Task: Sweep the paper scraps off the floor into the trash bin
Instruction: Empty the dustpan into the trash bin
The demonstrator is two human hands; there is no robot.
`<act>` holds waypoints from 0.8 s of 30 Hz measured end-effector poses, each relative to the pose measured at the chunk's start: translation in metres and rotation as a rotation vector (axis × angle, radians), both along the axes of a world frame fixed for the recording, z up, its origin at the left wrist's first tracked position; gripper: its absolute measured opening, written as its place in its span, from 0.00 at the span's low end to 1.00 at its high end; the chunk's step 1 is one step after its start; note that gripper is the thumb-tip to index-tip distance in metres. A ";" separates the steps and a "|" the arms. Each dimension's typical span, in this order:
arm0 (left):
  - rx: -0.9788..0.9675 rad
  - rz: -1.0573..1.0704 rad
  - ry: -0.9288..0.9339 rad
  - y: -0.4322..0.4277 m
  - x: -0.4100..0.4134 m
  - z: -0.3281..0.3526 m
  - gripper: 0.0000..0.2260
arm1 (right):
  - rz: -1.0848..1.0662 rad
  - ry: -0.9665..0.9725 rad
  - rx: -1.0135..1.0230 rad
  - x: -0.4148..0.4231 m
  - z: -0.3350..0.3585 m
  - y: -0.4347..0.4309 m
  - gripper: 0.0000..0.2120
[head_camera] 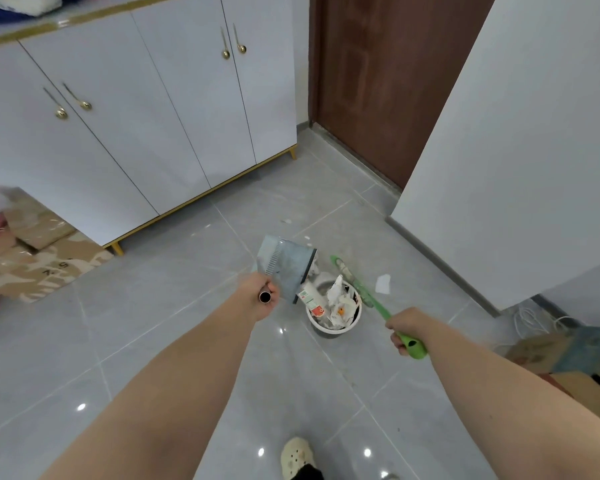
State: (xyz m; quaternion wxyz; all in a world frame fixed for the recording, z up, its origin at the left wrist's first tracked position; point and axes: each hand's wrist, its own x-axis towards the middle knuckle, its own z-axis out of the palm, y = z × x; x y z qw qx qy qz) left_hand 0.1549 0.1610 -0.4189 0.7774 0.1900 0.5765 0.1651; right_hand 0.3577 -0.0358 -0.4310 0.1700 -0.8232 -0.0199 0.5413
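Left hand (261, 292) is closed round the metal tube handle of the dustpan (288, 263). The pan is held tilted, its lower edge over the near-left rim of the trash bin (326, 330).

Right hand (403, 330) is closed round the handle of the green broom (371, 301). The broom runs up and to the left from the hand, passing just beside the right side of the bin.

The bin stands on the grey tiled floor (153, 341) and is filled to the rim with crumpled paper and a carton.

One white paper scrap (382, 284) lies on the floor just right of the broom. Smaller scraps (286, 221) lie beyond the dustpan.

The bin stands well apart from the white cabinet (136, 116) on the left and from the baseboard of the wall (516, 133) on the right. Open tile surrounds it.

Flattened cardboard (32, 261) lies at the left edge, beside the cabinet foot. A box (568, 355) sits at the right edge.

A shoe (295, 457) stands on the near tile.
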 end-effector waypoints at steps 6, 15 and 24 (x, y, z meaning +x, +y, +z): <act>-0.068 -0.103 0.031 -0.007 -0.004 -0.007 0.10 | -0.018 0.051 -0.044 0.004 -0.005 -0.008 0.07; -0.055 -0.227 0.074 -0.043 0.007 0.004 0.09 | -0.104 0.100 -0.052 -0.003 0.003 -0.018 0.07; -0.094 -0.322 0.106 -0.062 0.021 0.020 0.08 | -0.026 0.055 -0.143 -0.004 0.028 -0.032 0.09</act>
